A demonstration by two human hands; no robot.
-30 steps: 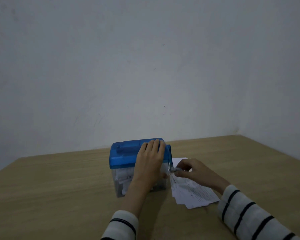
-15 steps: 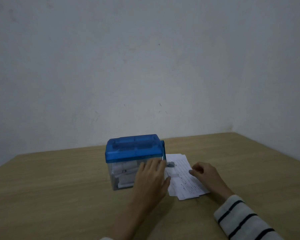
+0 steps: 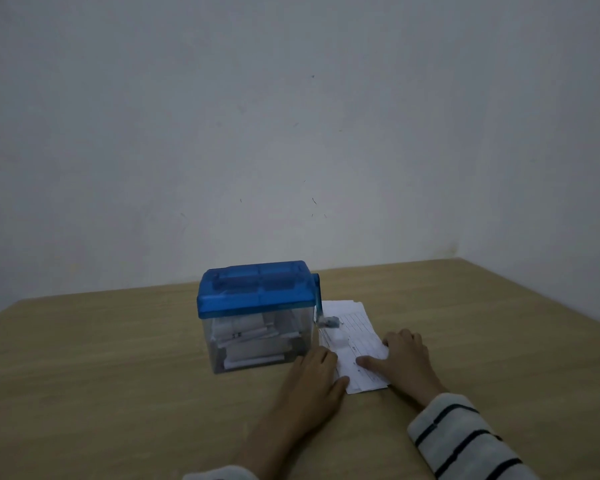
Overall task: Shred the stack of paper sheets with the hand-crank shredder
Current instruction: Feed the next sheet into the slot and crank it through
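The hand-crank shredder (image 3: 257, 289) has a blue lid over a clear bin holding paper strips. Its crank handle (image 3: 328, 322) hangs down on the right side, with no hand on it. A small stack of printed paper sheets (image 3: 352, 336) lies flat on the table just right of the shredder. My left hand (image 3: 312, 379) lies flat with fingers straight at the stack's near left edge, close to the bin's corner. My right hand (image 3: 400, 362) rests on the stack's right side, thumb stretched across the top sheet.
The wooden table (image 3: 118, 358) runs to a plain wall at the back and another wall at the right. Bare tabletop lies left of the shredder and beyond the paper.
My left hand came off the shredder lid and dropped to the table beside the paper. My right hand let go of the crank and moved onto the stack.
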